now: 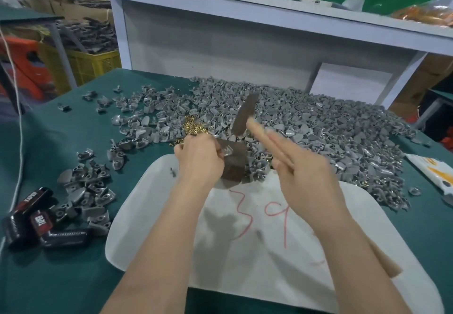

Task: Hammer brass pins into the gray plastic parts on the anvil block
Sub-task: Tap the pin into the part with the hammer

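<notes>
My left hand pinches a gray plastic part on top of the dark anvil block. My right hand grips the wooden handle of a hammer. The blurred metal hammer head is raised above and behind the block. A small heap of brass pins lies just beyond my left hand. A big pile of gray plastic parts spreads across the far side of the green table.
A white tray marked "39" in red lies under my forearms. Black boxes and more gray parts sit at the left. A white shelf stands behind, with a white packet at the right edge.
</notes>
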A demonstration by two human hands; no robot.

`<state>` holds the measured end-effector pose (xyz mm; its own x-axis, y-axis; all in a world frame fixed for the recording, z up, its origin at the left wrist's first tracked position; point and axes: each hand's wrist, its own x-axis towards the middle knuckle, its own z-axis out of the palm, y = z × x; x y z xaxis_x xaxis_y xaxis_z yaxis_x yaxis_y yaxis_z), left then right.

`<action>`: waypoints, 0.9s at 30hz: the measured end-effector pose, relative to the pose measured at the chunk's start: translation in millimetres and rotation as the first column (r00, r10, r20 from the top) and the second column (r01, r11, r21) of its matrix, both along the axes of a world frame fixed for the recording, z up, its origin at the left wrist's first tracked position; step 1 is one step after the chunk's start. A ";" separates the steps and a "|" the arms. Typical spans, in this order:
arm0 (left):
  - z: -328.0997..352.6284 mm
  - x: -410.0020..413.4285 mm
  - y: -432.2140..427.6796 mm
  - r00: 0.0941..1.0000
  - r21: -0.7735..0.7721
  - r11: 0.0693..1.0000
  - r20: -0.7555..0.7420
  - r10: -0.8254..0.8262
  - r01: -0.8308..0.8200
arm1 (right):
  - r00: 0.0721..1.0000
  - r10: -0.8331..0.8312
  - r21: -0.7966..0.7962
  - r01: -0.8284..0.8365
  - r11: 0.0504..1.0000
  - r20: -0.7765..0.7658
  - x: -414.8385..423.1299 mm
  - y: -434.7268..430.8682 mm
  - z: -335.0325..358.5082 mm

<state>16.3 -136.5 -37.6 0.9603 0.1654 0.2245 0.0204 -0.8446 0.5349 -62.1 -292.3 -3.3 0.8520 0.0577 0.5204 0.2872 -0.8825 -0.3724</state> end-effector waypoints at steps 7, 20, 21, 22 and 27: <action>3.0 -1.7 0.3 1.000 0.015 1.000 0.001 -0.007 0.007 | 0.970 0.010 -0.136 -0.045 0.990 -0.243 6.7 -2.8 -8.1; 2.5 -3.4 -0.7 0.999 -0.076 0.997 0.033 0.007 -0.005 | 0.876 -0.136 0.132 0.220 0.966 -0.463 73.3 -19.1 -35.1; 2.1 -3.7 -0.5 0.999 -0.090 0.996 0.042 0.006 -0.002 | 0.880 -0.184 0.055 0.231 0.971 -0.439 72.8 -19.2 -36.5; 1.8 -3.8 -0.5 0.999 -0.106 0.994 0.051 0.001 0.005 | 0.895 -0.219 0.013 0.243 0.970 -0.389 72.2 -18.5 -36.6; 4.3 -6.2 -3.7 0.995 -0.201 0.976 0.083 -0.062 0.078 | 0.967 0.069 0.195 -0.021 0.981 -0.245 75.1 11.7 -16.1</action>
